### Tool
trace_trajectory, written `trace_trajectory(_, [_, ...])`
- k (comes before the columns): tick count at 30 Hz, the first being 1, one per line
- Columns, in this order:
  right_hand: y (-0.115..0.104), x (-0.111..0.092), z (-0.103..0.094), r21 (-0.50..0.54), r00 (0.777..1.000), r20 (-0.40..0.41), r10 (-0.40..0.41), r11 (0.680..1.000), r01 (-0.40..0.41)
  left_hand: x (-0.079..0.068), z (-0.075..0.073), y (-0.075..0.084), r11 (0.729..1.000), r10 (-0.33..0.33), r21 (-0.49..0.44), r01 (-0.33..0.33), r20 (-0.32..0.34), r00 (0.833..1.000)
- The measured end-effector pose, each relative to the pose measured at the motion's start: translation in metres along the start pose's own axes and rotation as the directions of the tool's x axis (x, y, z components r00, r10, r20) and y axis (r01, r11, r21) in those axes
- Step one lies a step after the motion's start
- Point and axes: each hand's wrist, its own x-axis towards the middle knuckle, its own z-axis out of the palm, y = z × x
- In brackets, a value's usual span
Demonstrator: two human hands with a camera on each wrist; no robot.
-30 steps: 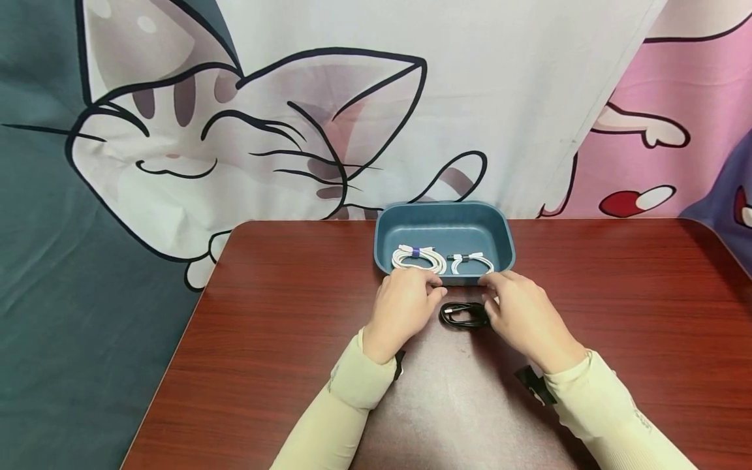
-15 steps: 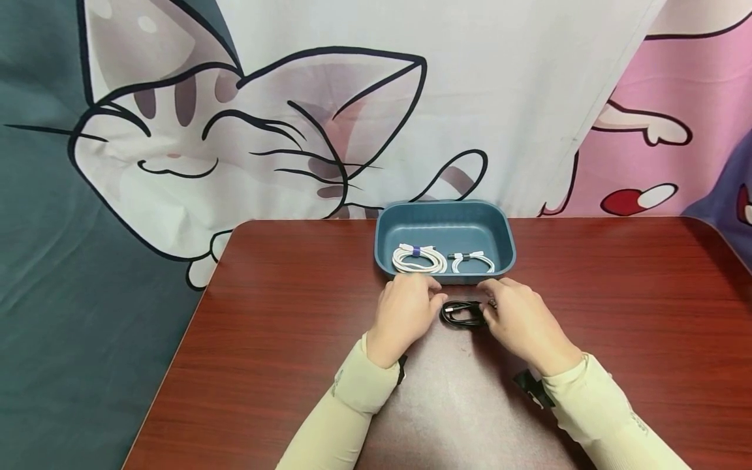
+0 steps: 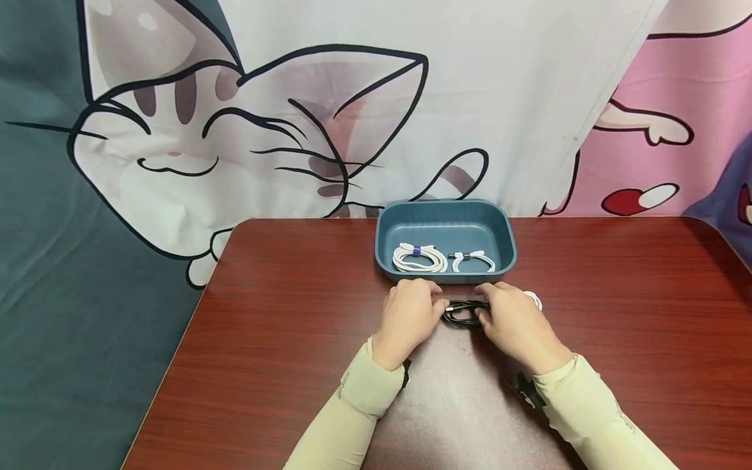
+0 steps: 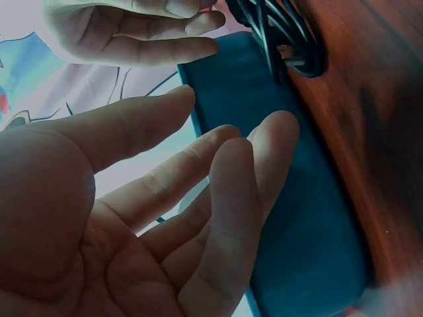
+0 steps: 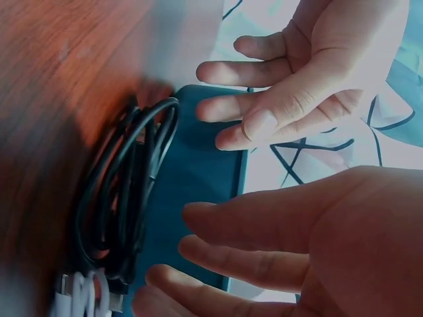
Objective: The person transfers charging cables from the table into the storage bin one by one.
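A black coiled cable point(image 3: 461, 320) lies on the table between my two hands, in front of a blue-grey plastic box point(image 3: 443, 277). My left hand point(image 3: 408, 320) hovers at the cable's left end, its fingers loosely bent around nothing. At the right end my right hand point(image 3: 519, 329) overlaps the coil; the right wrist view has its fingers apart, gripping nothing, beside the black cable point(image 5: 122, 191). Another white cable point(image 5: 86, 297) lies against the black one, mostly hidden by my right hand in the head view. Inside the box sit two white coiled cables, one tied in purple point(image 3: 416, 250), one in black point(image 3: 467, 257).
The box stands at the far edge of the reddish-brown wooden table point(image 3: 282, 326). Behind that edge hangs a curtain point(image 3: 499, 98) printed with cartoon cats. A dark strap point(image 3: 527, 390) is on the right wrist.
Both hands have drawn back slightly from the box's front wall, toward the black cable and a little closer together. White cable now shows past the right hand. The box stays put.
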Motion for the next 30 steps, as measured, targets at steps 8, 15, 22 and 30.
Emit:
trace_trajectory(8, [0.002,0.000,0.006,0.013,1.000,0.000,-0.003,1.000,0.003,0.001,0.006,-0.001,1.000,-0.007,0.005,0.007,0.001,1.000])
trace_trajectory(15, [0.003,0.001,0.010,-0.008,1.000,-0.008,-0.016,1.000,0.016,0.001,0.012,-0.002,1.000,-0.021,-0.005,0.021,0.020,1.000])
trace_trajectory(22, [0.004,0.001,0.014,-0.012,1.000,-0.003,-0.014,1.000,0.014,0.001,0.018,-0.002,0.999,-0.038,0.006,0.038,0.038,0.999])
trace_trajectory(30, [0.006,0.001,0.017,-0.010,1.000,-0.017,-0.016,1.000,0.016,0.002,0.025,-0.002,0.999,-0.027,0.025,0.026,0.061,0.998])
